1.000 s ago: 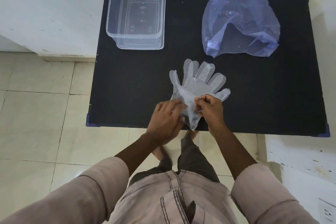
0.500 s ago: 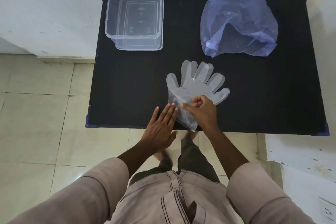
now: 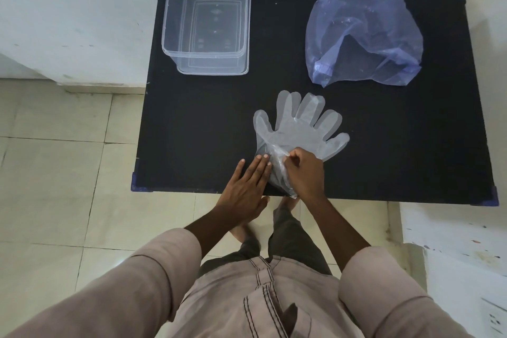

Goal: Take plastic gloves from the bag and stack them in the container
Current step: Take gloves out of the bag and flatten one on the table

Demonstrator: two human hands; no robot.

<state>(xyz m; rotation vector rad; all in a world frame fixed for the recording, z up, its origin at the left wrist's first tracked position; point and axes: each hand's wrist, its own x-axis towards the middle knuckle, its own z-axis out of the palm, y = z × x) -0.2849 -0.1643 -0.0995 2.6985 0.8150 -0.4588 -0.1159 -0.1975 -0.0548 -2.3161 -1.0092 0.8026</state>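
Clear plastic gloves (image 3: 299, 129) lie flat, fingers pointing away from me, near the front edge of the black table (image 3: 192, 132). My right hand (image 3: 307, 173) pinches the crumpled cuff of the top glove between thumb and fingers. Flat beside the cuff rests my left hand (image 3: 247, 186), fingers straight and together, fingertips touching the glove's left edge. An empty clear plastic container (image 3: 208, 30) stands at the back left. The bluish plastic bag (image 3: 365, 38) lies slack at the back right.
The table stands against a white wall, with tiled floor (image 3: 55, 173) to its left and in front. A white ledge (image 3: 452, 228) sits at the right front. My feet show under the table's front edge.
My left hand has let go of the cuff, opened flat and slid down to the left onto the table. My right hand still pinches the cuff. The gloves have shifted slightly left.
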